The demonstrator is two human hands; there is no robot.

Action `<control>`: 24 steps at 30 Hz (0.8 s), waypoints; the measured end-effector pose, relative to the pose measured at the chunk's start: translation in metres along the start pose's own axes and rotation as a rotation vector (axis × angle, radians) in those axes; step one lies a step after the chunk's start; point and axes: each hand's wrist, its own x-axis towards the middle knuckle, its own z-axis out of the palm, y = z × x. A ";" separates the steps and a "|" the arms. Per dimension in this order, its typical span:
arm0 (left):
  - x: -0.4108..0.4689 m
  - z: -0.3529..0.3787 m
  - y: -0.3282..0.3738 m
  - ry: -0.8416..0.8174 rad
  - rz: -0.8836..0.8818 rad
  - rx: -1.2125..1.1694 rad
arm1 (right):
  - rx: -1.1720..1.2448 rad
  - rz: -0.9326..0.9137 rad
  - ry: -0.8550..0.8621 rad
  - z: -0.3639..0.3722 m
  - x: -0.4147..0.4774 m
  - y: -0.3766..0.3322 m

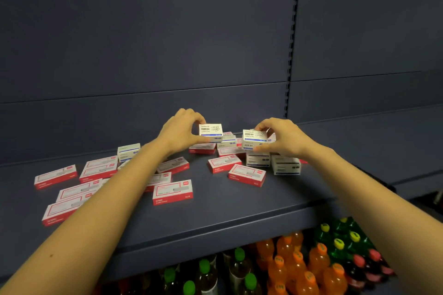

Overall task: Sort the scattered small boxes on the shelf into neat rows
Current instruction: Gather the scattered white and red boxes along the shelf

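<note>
My left hand [182,130] pinches one small white box with blue print [211,132], lifted above the dark shelf [230,208]. My right hand [281,136] grips a stack of two similar white-and-blue boxes [253,139], also raised. Under the hands, at the back of the shelf, lies a jumble of more white-blue boxes [285,165] and flat red-and-white boxes [247,175]. Several more red-and-white boxes [172,191] are scattered over the shelf's left and middle, some hidden under my left forearm. Another white-blue box [128,151] stands at the left rear.
The shelf's back panel [167,43] rises just behind the boxes. A slotted upright [291,60] divides it from the neighbouring bay at the right. On the shelf below stand bottles with green caps [239,270], orange bottles [297,266] and dark ones with pink caps [369,261].
</note>
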 end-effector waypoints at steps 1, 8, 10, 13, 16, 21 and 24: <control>0.003 0.002 0.007 0.003 0.019 -0.018 | 0.002 0.017 0.015 -0.005 -0.005 0.005; 0.023 0.026 0.083 -0.025 0.166 -0.098 | -0.027 0.120 0.031 -0.050 -0.048 0.054; 0.026 0.037 0.107 -0.036 0.190 -0.109 | -0.044 0.136 0.032 -0.064 -0.061 0.072; 0.032 0.054 0.146 -0.054 0.192 -0.138 | -0.053 0.162 0.032 -0.088 -0.081 0.102; 0.038 0.069 0.184 -0.060 0.198 -0.159 | -0.064 0.182 0.029 -0.111 -0.101 0.132; 0.048 0.094 0.246 -0.058 0.217 -0.198 | -0.083 0.189 0.015 -0.147 -0.131 0.180; 0.054 0.110 0.282 -0.071 0.217 -0.208 | -0.090 0.187 0.009 -0.165 -0.145 0.210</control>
